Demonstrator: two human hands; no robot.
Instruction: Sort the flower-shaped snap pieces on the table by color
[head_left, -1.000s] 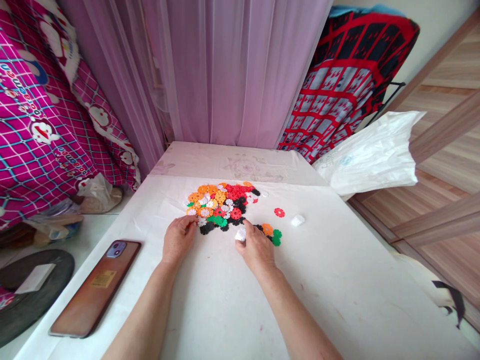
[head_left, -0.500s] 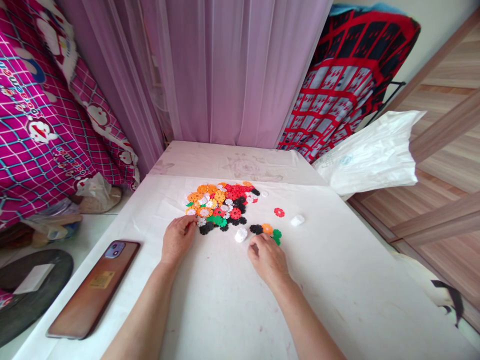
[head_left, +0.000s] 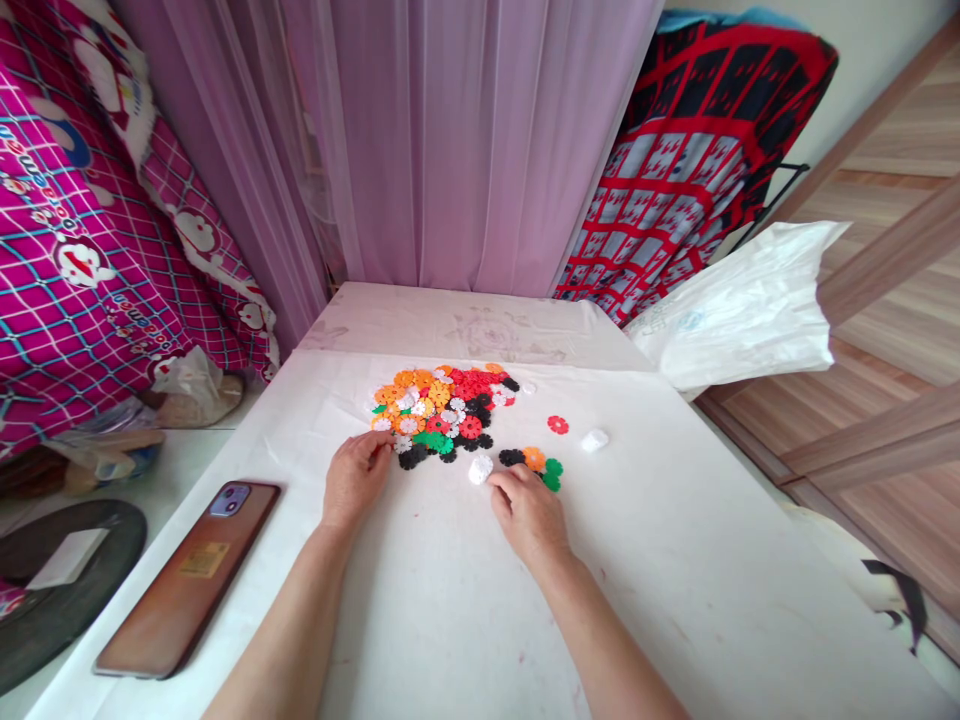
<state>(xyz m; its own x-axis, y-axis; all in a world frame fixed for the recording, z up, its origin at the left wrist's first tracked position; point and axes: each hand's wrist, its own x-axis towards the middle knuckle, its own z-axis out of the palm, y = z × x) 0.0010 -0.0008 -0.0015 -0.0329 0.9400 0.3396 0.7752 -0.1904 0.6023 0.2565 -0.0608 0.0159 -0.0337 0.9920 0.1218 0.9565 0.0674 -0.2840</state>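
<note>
A heap of flower-shaped plastic discs in orange, red, white, black and green lies at the table's middle. At the heap's near left edge rests my left hand, fingers curled together; anything in the fingertips is hidden. My right hand is closed, with its fingertips at the right edge of a white disc cluster. Whether those fingers grip the cluster cannot be made out. Just beyond the right hand lie a black disc, an orange disc and a green disc piece.
To the right are a loose red disc and another white cluster. A brown phone lies on the table's left side. By the right edge stands a white plastic bag. A purple curtain hangs behind the table.
My right hand has shifted slightly left, up to the white disc cluster, which has moved a touch left. My left hand stays in place.
</note>
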